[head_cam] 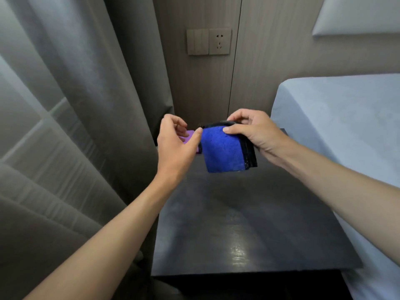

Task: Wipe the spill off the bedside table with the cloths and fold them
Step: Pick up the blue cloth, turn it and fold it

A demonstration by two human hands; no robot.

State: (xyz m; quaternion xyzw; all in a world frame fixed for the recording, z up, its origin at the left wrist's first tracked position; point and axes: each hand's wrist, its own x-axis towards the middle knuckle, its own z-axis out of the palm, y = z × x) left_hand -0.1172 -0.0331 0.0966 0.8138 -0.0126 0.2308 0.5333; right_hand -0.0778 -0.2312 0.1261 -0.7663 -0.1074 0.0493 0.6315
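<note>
One blue cloth (223, 150), folded, top pinched in R grip (253, 133); L grip (175, 146) spread, just beside.

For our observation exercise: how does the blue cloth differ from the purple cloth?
The blue cloth is held above the bedside table, pinched by the right hand; the purple cloth lies low by the table's far left corner. The blue cloth shows in full, folded, black-edged; the purple cloth is mostly hidden behind the left hand. Both are at the table's far end.
</note>
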